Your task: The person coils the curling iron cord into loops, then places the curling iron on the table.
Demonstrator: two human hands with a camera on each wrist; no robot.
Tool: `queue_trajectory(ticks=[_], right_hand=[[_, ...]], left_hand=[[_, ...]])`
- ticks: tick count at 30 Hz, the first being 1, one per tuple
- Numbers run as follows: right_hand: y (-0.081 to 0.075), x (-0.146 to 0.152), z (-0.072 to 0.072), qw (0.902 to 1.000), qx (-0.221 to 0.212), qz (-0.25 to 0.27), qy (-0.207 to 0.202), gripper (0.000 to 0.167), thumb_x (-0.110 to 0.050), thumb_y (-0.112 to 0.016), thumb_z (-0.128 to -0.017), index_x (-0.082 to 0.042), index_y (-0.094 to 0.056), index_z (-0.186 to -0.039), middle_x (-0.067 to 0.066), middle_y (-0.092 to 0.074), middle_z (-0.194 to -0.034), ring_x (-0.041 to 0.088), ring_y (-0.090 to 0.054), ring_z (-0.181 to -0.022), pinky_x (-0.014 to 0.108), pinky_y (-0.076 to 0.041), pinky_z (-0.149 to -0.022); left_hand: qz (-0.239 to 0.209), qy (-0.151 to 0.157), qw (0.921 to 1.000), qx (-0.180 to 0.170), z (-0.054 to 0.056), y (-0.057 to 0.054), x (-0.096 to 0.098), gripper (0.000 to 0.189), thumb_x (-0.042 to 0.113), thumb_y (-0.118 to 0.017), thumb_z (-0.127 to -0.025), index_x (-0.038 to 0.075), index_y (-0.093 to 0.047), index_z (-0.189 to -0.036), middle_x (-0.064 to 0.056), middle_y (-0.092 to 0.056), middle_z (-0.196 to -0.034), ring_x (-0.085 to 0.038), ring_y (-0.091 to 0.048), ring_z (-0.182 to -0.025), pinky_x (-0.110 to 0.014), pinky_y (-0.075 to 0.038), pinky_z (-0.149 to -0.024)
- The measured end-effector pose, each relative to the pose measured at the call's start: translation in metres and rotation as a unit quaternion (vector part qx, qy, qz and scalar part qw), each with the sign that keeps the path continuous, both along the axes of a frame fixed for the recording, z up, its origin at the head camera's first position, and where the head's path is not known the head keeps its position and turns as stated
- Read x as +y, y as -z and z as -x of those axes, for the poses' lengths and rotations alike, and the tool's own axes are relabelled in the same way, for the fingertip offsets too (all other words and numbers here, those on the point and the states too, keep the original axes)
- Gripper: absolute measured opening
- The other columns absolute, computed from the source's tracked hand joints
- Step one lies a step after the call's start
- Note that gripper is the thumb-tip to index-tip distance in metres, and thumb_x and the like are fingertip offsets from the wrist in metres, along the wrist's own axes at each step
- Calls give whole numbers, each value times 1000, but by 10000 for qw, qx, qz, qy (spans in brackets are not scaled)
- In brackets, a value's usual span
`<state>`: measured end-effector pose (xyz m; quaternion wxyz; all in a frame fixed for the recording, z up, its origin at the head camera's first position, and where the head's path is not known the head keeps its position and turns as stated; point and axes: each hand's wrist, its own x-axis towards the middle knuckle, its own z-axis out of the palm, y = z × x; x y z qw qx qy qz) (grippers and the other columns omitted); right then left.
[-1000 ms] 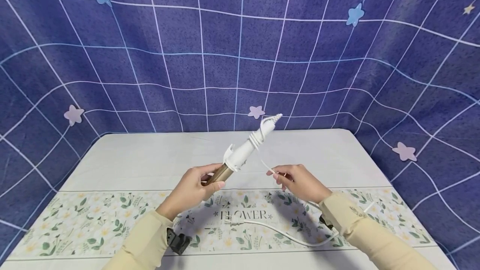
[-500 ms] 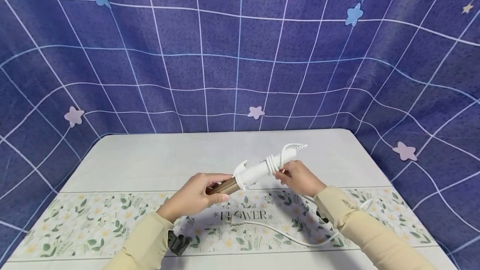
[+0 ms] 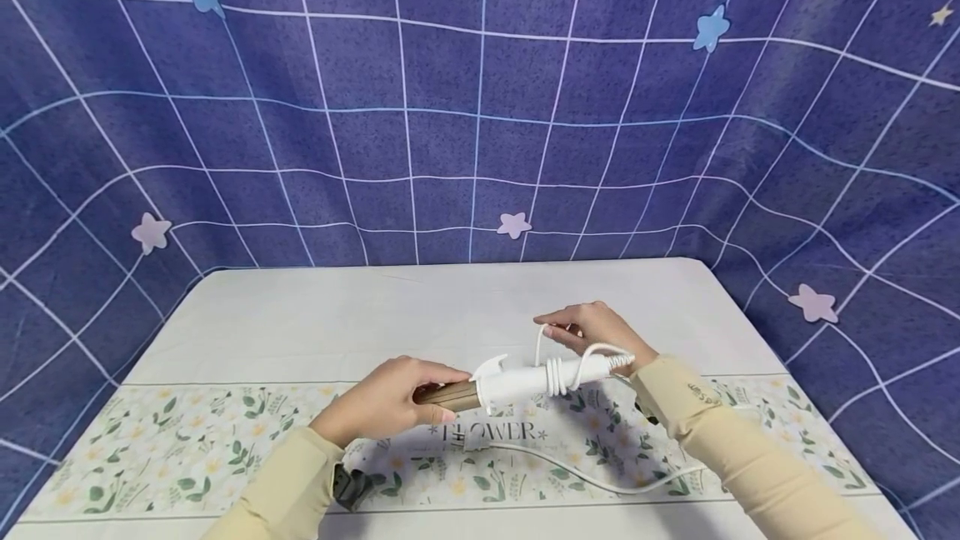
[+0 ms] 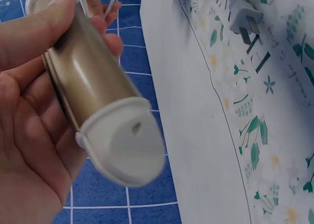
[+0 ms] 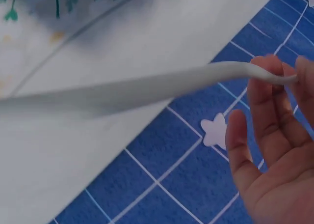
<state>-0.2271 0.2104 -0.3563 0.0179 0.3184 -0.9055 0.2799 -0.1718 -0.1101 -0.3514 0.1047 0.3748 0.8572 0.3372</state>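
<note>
One left hand point(image 3: 393, 402) gripped the gold-and-white cylindrical curler point(image 3: 517, 384), newly turned toward three o'clock; right hand point(image 3: 600, 330) pinched its thin white cord point(image 5: 196, 80), only partly wound.

Left hand point(image 3: 390, 400) grips the golden-brown barrel point(image 3: 454, 396) of a slim, white-handled curling iron point(image 3: 517, 384); right hand point(image 3: 600, 330), off to its right, pinches the thin white cord point(image 3: 555, 377)! Near the left hand, a white pronged plug point(image 3: 476, 440) on the flower-printed white counter point(image 3: 337, 315).
</note>
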Motion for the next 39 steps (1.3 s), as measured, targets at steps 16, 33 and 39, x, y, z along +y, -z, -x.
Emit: queue_trajectory(ticks=[16,33,39], right_hand=[[-23,12,2,9988,146,-53,467,24,-28,-71,-97,-10,-80,-109,-11,-67,-70,7,-57,-59,27,-48,-58],[-39,-4,-25,9818,1885,-5,-225,15,-17,-77,-91,-15,-82,-105,-14,-66,-72,-4,-40,-55,39,-48,-86],[-36,-7,-36,9666,2519,34,-465,16,-16,-81,-87,-14,-82,-102,-10,-68,-74,-4,-48,-59,39,-47,-85]], left_hand=[[783,-58,9951,594,-5,-2,4,47,20,-81,-86,10,-70,-130,-7,-73,-122,-7,-63,-85,-28,-49,-73],[1105,-857,9877,693,1,14,9,42,13,-82,-85,6,-73,-125,-8,-76,-101,-8,-52,-65,-30,-44,-59],[1059,-1037,9863,730,1,15,10,40,13,-83,-85,10,-74,-123,-3,-75,-95,-9,-54,-67,-32,-46,-62]])
